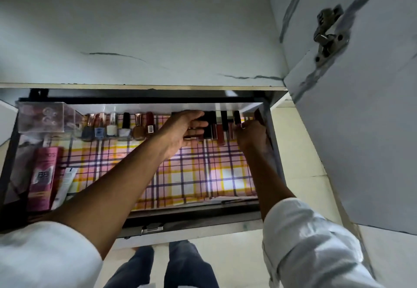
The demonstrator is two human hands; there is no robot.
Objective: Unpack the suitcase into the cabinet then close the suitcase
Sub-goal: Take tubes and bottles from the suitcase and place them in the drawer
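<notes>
Deep in drawer (158,217), centre frame: left hand (182,129) spread wide over lip glosses (220,129); right hand (252,134) grip unclear.

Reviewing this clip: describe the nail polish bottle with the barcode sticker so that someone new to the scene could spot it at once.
Start at the pull-out drawer lined with pink, yellow and purple checked paper. Along its back edge lies a row of small nail polish bottles, left of the left hand. The dark red bottle with the white barcode sticker is the rightmost of that row, nearest the hand, and the only one showing a barcode.
</notes>
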